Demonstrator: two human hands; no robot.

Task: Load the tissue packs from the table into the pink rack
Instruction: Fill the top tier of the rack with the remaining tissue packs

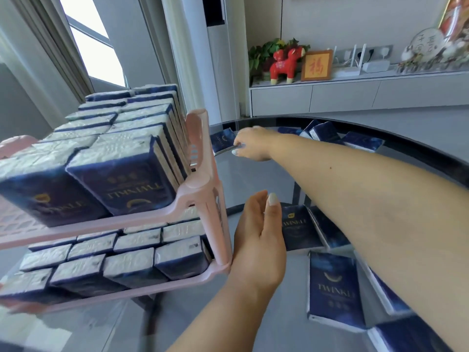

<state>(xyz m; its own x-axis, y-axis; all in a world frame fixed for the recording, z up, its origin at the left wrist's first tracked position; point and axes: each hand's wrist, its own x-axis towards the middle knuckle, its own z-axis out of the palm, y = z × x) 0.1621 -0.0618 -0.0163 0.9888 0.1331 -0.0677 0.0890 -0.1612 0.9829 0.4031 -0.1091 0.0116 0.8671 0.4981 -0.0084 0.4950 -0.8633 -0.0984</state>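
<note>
The right hand (250,143) reaches across the glass table (253,174) to its far edge and seems to pinch a dark blue tissue pack (223,139) lying there, though blur hides the fingertips. The left hand (258,229) hangs open, fingers relaxed, beside the front corner post of the pink rack (203,189). Both rack shelves are filled with packs. More loose packs (330,288) lie along the table's near right edge.
</note>
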